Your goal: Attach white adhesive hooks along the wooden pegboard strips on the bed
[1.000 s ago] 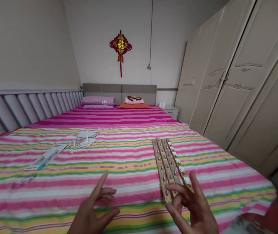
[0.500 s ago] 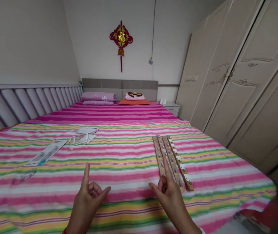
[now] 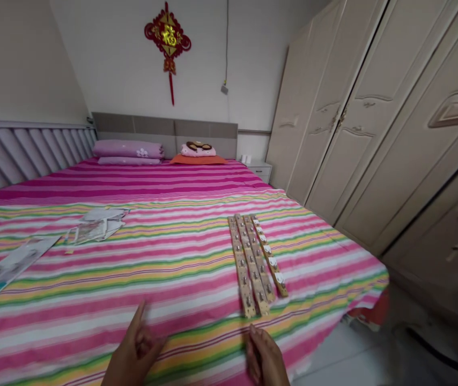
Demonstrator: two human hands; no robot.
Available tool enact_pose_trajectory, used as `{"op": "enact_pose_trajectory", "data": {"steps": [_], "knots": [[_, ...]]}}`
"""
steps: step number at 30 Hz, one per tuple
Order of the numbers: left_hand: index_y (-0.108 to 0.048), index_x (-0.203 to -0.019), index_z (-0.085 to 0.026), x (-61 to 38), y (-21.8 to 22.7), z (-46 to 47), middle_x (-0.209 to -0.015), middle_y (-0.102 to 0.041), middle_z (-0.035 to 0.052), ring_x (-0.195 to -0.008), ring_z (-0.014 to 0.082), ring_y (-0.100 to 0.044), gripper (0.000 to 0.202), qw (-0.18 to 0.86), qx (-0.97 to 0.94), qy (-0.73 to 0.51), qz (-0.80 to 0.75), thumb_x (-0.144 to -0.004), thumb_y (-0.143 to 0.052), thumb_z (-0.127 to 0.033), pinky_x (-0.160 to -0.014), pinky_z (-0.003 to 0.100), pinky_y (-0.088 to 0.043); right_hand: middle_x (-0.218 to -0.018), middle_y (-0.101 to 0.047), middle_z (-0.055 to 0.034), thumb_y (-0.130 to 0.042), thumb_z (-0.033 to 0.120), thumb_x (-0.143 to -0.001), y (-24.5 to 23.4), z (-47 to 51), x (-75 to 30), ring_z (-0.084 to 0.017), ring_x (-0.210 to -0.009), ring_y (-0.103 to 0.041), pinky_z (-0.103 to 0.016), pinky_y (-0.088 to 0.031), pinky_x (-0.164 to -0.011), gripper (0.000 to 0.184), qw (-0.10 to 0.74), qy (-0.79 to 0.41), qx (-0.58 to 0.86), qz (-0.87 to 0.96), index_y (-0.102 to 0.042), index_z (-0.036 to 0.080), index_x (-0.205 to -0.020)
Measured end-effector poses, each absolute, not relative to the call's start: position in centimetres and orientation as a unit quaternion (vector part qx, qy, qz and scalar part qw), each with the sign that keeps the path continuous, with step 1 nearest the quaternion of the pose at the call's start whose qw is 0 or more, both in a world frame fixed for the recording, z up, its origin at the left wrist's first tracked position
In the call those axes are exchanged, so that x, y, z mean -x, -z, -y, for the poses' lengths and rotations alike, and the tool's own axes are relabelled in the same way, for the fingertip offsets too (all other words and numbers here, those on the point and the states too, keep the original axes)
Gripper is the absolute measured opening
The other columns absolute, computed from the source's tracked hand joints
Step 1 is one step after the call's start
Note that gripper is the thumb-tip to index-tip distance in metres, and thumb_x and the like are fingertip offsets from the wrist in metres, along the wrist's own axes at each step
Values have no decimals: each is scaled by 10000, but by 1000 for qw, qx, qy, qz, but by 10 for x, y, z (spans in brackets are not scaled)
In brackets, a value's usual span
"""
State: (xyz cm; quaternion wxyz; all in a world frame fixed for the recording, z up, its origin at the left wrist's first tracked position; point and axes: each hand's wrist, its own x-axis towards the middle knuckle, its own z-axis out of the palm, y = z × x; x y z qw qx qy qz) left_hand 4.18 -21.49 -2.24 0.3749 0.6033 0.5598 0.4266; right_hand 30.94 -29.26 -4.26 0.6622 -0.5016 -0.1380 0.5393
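My left hand (image 3: pixel 132 351) is over the near part of the striped bedspread (image 3: pixel 181 289), index finger stretched forward and thumb held apart. It holds nothing and is slightly blurred. Further right, my right hand (image 3: pixel 267 356) has loosely bent fingers, with nothing visible in them. Just beyond its fingertips lie several narrow wood-coloured strips, side by side and pointing away from me. The leftmost strip (image 3: pixel 240 262) and its neighbours carry rows of small metal pieces. White round pieces sit along the rightmost strip (image 3: pixel 270 256). Neither hand touches the strips.
Crumpled clear-and-white packaging (image 3: pixel 99 224) lies on the left of the bed, near a flat long package (image 3: pixel 15 264). Folded purple bedding (image 3: pixel 128 150) and a pink folded item (image 3: pixel 198 150) rest by the headboard (image 3: pixel 200 130). A wardrobe (image 3: pixel 325 145) stands along the right.
The view has swung to the right, so the bed's things appear further left. My right hand has drawn back from over the strips, its index finger no longer pointing. My left hand is lower in view.
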Motion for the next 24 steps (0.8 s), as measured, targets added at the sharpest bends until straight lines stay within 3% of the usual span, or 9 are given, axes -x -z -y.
{"op": "enact_pose_trajectory", "data": {"steps": [3,5,8,12,17,21,24], "knots": [[-248,-1473,-178,-50,36,221,-513,-494,-90,-443,104,-473,980,377,-594,-428,-568,-690,-634,-623,-464,214,-392,-731,-719,-60,-839,501,-548,49,290,-320,-19,-348,-304,-177,-206,-355,457,658,-619,426,52,-632,163,-775],[-264,-1465,-178,-57,41,225,-531,-521,-80,-456,108,-482,965,389,-597,-417,-564,-691,-637,-616,-474,221,-398,-934,-745,-119,-854,437,-562,45,282,-324,-27,-392,-374,-176,-285,-389,410,672,-643,368,12,-628,172,-777],[-264,-1463,-167,-65,44,229,-583,-563,-55,-500,120,-514,949,421,-599,-402,-550,-708,-618,-620,-503,234,-415,-1028,-735,-128,-818,449,-623,41,268,-324,-37,-410,-378,-191,-332,-398,356,690,-650,317,-17,-625,173,-736],[-277,-1460,-150,-65,46,234,-610,-563,-41,-537,123,-510,962,457,-579,-409,-537,-706,-601,-651,-538,248,-417,-966,-736,-90,-803,446,-655,48,255,-322,-30,-404,-329,-170,-266,-349,386,684,-667,296,-13,-659,153,-861],[-465,-1364,-166,-66,44,237,-650,-601,-7,-574,136,-545,905,539,-546,-384,-514,-632,-677,-654,-560,263,-432,-688,-655,21,-838,344,-645,57,251,-321,-19,-425,-352,-136,-253,-375,334,661,-702,264,31,-600,157,-786],[-617,-1195,-162,-82,46,235,-675,-638,24,-603,154,-586,802,557,-506,-439,-491,-585,-699,-677,-598,283,-470,-674,-647,9,-845,252,-643,58,251,-313,-24,-442,-395,-143,-296,-392,290,653,-712,259,25,-592,144,-736],[-665,-1110,-166,-97,46,233,-838,-708,93,-791,225,-662,755,571,-476,-453,-491,-549,-733,-667,-729,314,-521,-662,-662,-6,-873,285,-598,59,249,-303,-25,-418,-394,-146,-288,-374,333,642,-720,263,15,-611,137,-741]]}}
